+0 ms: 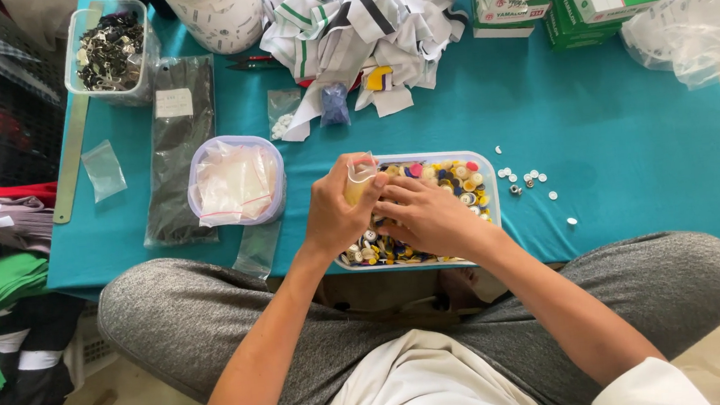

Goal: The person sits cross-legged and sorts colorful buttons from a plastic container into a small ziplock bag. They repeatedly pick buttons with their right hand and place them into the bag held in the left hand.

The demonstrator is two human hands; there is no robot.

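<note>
Left hand (336, 209): raised, fingers curled shut in a pinch, thumb up.
Right hand (429, 215): palm down, fingers spread toward the left hand.
Forearms: bare, both angled inward, hands touching.

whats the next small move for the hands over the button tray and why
Probably the right hand should pinch a button and lift it to the small clear bag. The left hand holds that bag upright at the rim of the tray of mixed buttons, and the right hand's fingers rest down among the buttons right beside it.
</note>
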